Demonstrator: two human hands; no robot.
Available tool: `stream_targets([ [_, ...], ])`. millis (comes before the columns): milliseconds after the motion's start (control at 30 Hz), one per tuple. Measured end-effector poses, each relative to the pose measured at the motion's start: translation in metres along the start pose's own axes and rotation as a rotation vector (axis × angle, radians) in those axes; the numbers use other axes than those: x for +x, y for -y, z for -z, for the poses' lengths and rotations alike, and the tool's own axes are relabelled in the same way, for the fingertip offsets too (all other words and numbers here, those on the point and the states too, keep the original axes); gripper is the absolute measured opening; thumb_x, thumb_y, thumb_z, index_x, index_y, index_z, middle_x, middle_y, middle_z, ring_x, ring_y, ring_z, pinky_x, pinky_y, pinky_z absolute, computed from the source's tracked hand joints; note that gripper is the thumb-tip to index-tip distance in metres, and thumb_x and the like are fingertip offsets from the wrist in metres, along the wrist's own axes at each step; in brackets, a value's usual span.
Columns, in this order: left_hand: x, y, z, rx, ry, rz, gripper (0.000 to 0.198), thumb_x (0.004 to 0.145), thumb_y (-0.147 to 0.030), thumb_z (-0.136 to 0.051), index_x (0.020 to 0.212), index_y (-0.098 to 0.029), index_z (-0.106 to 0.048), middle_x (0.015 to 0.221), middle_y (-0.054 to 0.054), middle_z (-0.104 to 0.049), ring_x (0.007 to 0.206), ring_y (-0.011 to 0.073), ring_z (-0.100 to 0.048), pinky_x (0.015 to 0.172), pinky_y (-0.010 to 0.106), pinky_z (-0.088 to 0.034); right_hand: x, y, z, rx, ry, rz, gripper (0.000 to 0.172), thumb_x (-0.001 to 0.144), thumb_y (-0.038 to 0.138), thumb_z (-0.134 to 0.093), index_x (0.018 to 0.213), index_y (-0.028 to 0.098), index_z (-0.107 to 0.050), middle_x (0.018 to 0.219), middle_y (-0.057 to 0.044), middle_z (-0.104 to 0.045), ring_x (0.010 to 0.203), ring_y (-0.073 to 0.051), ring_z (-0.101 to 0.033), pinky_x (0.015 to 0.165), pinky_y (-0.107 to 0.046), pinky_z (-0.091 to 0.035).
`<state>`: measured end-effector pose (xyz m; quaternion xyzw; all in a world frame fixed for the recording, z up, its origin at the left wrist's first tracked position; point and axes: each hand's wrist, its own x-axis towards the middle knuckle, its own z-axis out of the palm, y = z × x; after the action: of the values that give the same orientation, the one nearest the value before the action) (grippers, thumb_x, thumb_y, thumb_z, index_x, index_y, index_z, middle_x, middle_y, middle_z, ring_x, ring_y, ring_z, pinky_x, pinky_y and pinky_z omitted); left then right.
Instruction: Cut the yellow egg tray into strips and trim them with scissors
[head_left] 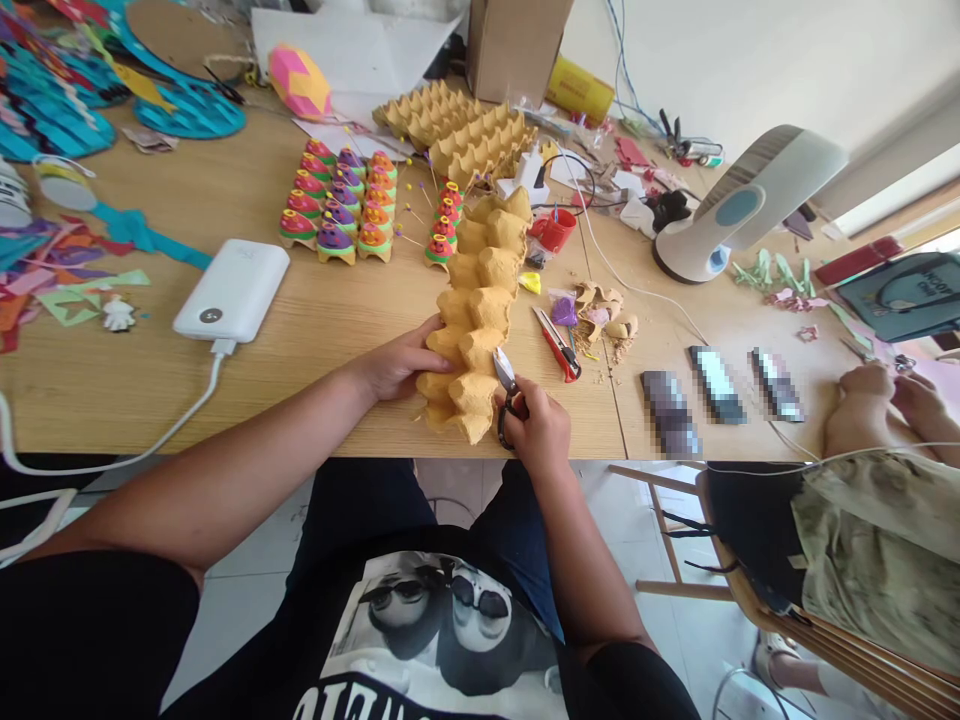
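A long yellow-brown piece of egg carton [480,310] extends away from me over the front of the table. My left hand [409,360] grips its left edge, the fingers partly hidden behind the cardboard. In my right hand [541,425] is a pair of scissors [505,375] with dark handles, my fingers closed round them. The blades touch or nearly touch the carton's right edge; whether they are spread is hard to see. Just right of them lies a red utility knife [559,347]. Beyond the carton's left side stand rows of painted carton cups [337,205] in red, purple and orange.
A white power bank [232,290] with a cable lies at the left. Uncut egg trays [480,135], a red mug [553,232] and carton scraps [607,310] are farther back. Phones [716,385] and a white lamp-like device [742,200] stand right. Another person's hands [892,395] work at the far right.
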<state>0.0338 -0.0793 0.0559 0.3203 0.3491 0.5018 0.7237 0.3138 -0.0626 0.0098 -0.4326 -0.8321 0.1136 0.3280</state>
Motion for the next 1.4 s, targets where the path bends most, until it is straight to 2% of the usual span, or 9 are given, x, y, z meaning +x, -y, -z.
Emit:
stream_targets([
  [267, 0.002, 0.001, 0.0, 0.009, -0.001, -0.022, 0.086, 0.073, -0.019, -0.099, 0.15, -0.029, -0.063, 0.127, 0.002, -0.084, 0.116, 0.028, -0.082, 0.095, 0.037, -0.066, 0.004, 0.006, 0.009, 0.095, 0.047, -0.094, 0.031, 0.102, 0.039, -0.075, 0.129, 0.026, -0.081, 0.085, -0.002, -0.078, 0.075, -0.022, -0.074, 0.07, -0.029, -0.052],
  [500, 0.004, 0.002, 0.001, 0.027, -0.01, -0.094, 0.08, 0.072, -0.019, -0.1, 0.145, -0.031, -0.069, 0.121, 0.0, -0.084, 0.114, 0.0264, -0.081, 0.094, 0.034, -0.064, 0.014, 0.012, 0.015, 0.315, 0.074, -0.246, 0.034, 0.105, 0.055, -0.071, 0.123, 0.026, -0.071, 0.076, 0.003, -0.068, 0.064, -0.02, -0.062, 0.063, -0.031, -0.048],
  [567, 0.005, 0.002, 0.0, 0.028, -0.016, -0.12, 0.08, 0.072, -0.018, -0.1, 0.145, -0.032, -0.069, 0.122, -0.001, -0.084, 0.114, 0.0272, -0.081, 0.094, 0.034, -0.064, 0.015, 0.012, 0.016, 0.335, 0.08, -0.198, 0.035, 0.104, 0.053, -0.07, 0.125, 0.026, -0.068, 0.083, 0.001, -0.07, 0.068, -0.021, -0.063, 0.067, -0.033, -0.05],
  [667, 0.005, 0.001, -0.001, 0.032, -0.013, -0.139, 0.082, 0.073, -0.019, -0.097, 0.148, -0.033, -0.07, 0.12, -0.001, -0.085, 0.114, 0.0281, -0.081, 0.093, 0.035, -0.064, 0.017, 0.012, 0.019, 0.289, 0.073, -0.064, 0.033, 0.101, 0.044, -0.072, 0.128, 0.026, -0.066, 0.1, -0.005, -0.075, 0.085, -0.025, -0.069, 0.079, -0.038, -0.057],
  [767, 0.005, 0.001, -0.001, 0.034, -0.014, -0.138, 0.085, 0.073, -0.02, -0.096, 0.153, -0.033, -0.069, 0.119, 0.0, -0.084, 0.113, 0.0274, -0.08, 0.092, 0.033, -0.064, 0.017, 0.012, 0.019, 0.226, 0.072, 0.011, 0.032, 0.099, 0.036, -0.074, 0.129, 0.025, -0.068, 0.104, -0.008, -0.076, 0.094, -0.029, -0.071, 0.086, -0.041, -0.058],
  [1167, 0.001, -0.001, -0.002, 0.03, 0.024, -0.089, 0.093, 0.074, -0.019, -0.096, 0.161, -0.033, -0.065, 0.122, 0.0, -0.084, 0.113, 0.0264, -0.08, 0.101, 0.037, -0.064, 0.014, 0.009, 0.017, 0.144, 0.091, 0.017, 0.029, 0.099, 0.031, -0.08, 0.127, 0.025, -0.075, 0.093, -0.005, -0.076, 0.087, -0.027, -0.072, 0.085, -0.038, -0.058],
  [1400, 0.001, -0.001, -0.004, 0.012, 0.016, -0.069, 0.093, 0.074, -0.018, -0.097, 0.16, -0.032, -0.064, 0.124, 0.002, -0.084, 0.114, 0.0279, -0.081, 0.096, 0.035, -0.065, 0.012, 0.01, 0.016, 0.143, 0.081, 0.01, 0.03, 0.099, 0.032, -0.08, 0.128, 0.024, -0.076, 0.09, -0.004, -0.075, 0.085, -0.027, -0.071, 0.083, -0.037, -0.056],
])
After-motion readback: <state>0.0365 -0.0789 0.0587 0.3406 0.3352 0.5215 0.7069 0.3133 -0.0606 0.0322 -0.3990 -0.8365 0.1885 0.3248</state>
